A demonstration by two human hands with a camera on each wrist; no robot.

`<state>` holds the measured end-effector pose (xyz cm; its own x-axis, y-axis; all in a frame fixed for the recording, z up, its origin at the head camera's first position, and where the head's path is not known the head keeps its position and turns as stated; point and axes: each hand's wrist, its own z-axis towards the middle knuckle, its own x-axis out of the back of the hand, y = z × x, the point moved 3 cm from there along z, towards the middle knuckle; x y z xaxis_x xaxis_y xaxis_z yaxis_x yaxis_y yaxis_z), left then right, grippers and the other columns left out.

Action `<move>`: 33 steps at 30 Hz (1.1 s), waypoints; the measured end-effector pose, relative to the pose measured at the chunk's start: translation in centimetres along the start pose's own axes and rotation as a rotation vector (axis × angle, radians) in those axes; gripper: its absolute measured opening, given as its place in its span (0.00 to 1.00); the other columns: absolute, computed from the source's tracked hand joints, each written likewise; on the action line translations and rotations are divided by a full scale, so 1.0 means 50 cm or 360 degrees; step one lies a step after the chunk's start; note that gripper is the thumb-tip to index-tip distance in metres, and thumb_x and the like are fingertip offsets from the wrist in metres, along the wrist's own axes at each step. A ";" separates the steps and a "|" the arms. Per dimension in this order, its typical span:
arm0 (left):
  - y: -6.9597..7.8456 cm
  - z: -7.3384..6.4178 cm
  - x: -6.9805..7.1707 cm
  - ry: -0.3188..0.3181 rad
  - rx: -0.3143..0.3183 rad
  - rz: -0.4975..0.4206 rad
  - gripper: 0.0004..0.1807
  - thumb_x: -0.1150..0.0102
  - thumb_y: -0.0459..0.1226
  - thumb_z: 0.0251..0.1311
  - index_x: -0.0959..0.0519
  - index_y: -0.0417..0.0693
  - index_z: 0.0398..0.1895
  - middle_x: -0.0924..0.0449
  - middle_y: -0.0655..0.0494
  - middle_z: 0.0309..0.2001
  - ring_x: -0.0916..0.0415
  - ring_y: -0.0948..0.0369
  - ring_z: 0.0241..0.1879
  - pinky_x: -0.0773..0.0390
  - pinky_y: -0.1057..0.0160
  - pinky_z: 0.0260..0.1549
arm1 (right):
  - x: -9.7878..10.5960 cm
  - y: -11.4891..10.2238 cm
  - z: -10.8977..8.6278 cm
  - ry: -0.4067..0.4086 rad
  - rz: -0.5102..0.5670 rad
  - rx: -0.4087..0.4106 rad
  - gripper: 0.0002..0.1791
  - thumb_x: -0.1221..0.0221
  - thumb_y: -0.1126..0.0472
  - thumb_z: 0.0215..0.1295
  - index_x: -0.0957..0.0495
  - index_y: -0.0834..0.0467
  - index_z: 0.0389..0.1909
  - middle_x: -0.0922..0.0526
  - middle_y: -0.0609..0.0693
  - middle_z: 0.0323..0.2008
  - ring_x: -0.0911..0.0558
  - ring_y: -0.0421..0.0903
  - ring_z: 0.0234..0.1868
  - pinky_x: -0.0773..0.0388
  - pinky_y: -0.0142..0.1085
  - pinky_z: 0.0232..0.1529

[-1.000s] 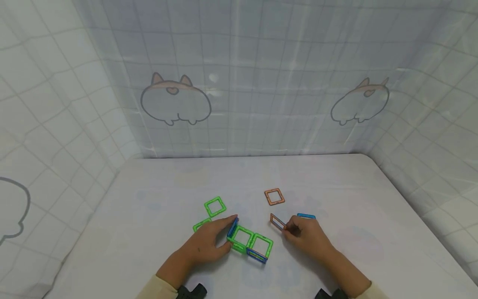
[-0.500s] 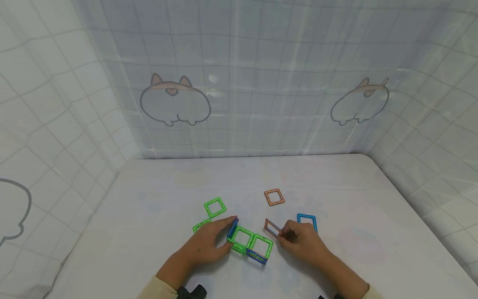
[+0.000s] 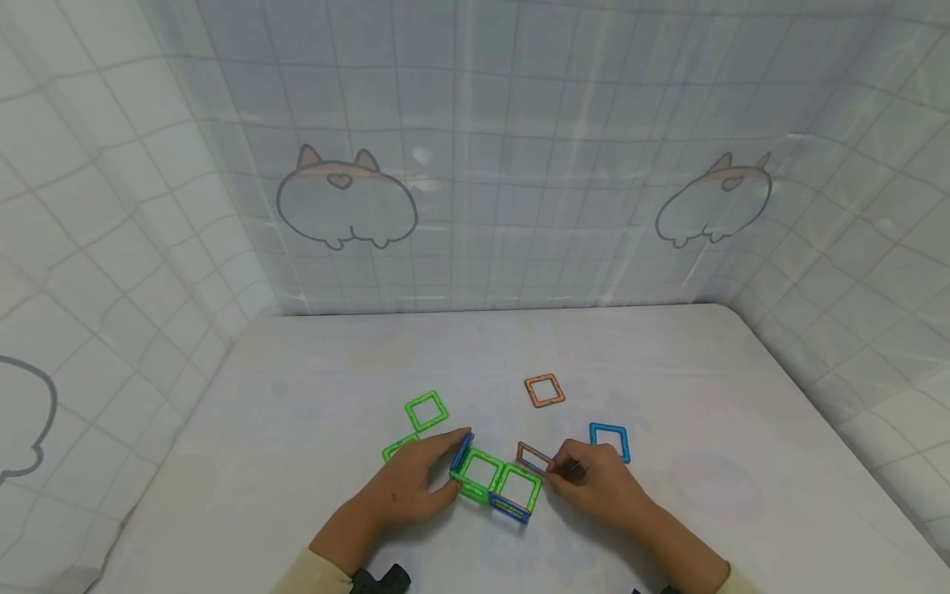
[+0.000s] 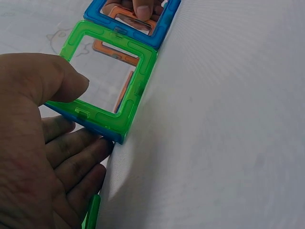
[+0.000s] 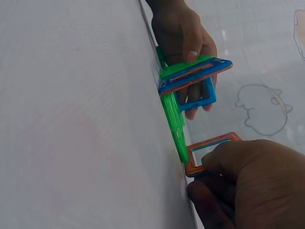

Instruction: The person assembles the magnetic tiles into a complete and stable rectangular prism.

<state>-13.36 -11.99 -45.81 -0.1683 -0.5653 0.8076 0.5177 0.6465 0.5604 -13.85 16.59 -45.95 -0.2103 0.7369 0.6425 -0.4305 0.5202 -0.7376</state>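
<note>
Two green square magnetic tiles (image 3: 537, 493) lie joined side by side in the head view, with one blue tile (image 3: 462, 454) standing at their left and another blue tile (image 3: 510, 508) standing along the front. My left hand (image 3: 404, 487) holds the left end of this build; its thumb lies over an upright green tile (image 4: 143, 71) in the left wrist view, fingers beyond. Between thumb and fingers of my right hand (image 3: 604, 487) is an orange magnetic tile (image 5: 212, 140), tilted up. Its lower corner is close to the right green tile's edge; whether they touch I cannot tell.
Flat on the white table (image 3: 312, 429) are another orange tile (image 3: 530, 394) behind the build and a blue tile (image 3: 610, 426) beyond my right hand. Two loose green tiles (image 3: 411, 418) lie behind my left hand. Patterned curtains (image 3: 505, 206) enclose the back and sides.
My right hand has moved left and slightly toward me, bringing the orange tile up to the right green tile. More of the blue tile behind it shows. My left hand stays put.
</note>
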 end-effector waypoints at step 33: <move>-0.008 -0.008 -0.015 0.0035 0.0003 0.0023 0.36 0.39 0.42 0.59 0.33 0.50 0.73 0.30 0.60 0.70 0.34 0.62 0.70 0.31 0.54 0.67 | -0.026 -0.005 0.001 -0.0060 -0.0032 0.0081 0.03 0.34 0.61 0.65 0.16 0.51 0.39 0.12 0.40 0.36 0.16 0.32 0.37 0.17 0.28 0.36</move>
<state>-13.12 -12.01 -46.69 -0.1424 -0.5672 0.8112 0.5186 0.6553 0.5492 -13.50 15.49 -46.62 -0.2335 0.7092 0.6652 -0.4788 0.5115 -0.7135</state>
